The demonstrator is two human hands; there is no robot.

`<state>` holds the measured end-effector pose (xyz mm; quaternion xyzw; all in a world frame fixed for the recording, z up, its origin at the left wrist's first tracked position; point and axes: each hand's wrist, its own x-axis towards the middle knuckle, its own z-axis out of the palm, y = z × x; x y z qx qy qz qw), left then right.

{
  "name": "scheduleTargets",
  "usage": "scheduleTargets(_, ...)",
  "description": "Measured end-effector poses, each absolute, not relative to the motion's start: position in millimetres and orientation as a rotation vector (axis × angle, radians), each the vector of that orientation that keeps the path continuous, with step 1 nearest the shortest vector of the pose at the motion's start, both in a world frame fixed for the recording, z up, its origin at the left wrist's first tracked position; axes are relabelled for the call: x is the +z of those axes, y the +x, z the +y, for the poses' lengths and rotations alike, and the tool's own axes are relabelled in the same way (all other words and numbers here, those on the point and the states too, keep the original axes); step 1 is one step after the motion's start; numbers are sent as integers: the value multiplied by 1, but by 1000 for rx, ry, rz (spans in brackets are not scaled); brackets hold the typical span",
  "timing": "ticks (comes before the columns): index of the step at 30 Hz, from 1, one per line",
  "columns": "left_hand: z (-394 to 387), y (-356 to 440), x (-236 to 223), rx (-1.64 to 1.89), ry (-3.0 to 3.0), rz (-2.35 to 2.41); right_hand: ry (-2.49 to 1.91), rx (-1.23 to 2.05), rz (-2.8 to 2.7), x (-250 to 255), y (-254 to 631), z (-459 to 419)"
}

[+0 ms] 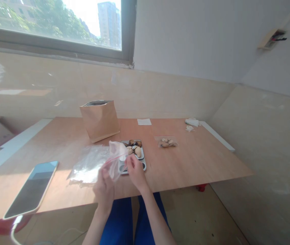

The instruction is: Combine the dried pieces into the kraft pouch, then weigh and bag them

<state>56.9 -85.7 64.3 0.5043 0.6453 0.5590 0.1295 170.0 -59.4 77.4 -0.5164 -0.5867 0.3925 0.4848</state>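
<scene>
Between my hands is a small clear zip bag (114,170) with a red strip along its top. My left hand (104,185) pinches one side of it, and my right hand (134,168) pinches the other end of the strip. Just beyond them lies a white tray (145,165) holding dried slices (137,151), pale and dark brown, perhaps mushroom. The bag covers the tray's left part. Left of my hands is a stack of flat clear bags (87,166). A filled clear bag (167,142) of similar brownish pieces lies to the right.
An open brown paper bag (100,119) stands at the back. A phone (34,189) with a white cable (16,224) lies at the left front edge. A white paper (144,121) and crumpled white scraps (191,123) lie near the wall.
</scene>
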Motion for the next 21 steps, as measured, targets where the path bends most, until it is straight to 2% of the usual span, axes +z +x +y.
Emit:
scheduleTargets(3, -87, 51, 87, 1694, 1139, 2022, -1240, 1181, -1526, 72, 186, -58)
scheduleTargets(6, -86, 47, 102, 1761, 1061, 1882, -1159, 1274, -1698, 71, 198, -62)
scheduleTargets(8, -84, 47, 108, 1738, 1025, 1846, -1196, 1059, -1640, 70, 201, -61)
scheduleTargets(13, -76, 48, 117, 1446, 1067, 1933, -1491, 255, -1508, 55, 203, -38)
scheduleTargets(16, -70, 52, 117, 1400, 1081, 1919, -1653, 154, -1554, 45, 204, -25)
scheduleTargets(21, -64, 53, 106, 1416, 1076, 1859, -1709, 241, -1501, 54, 205, -27)
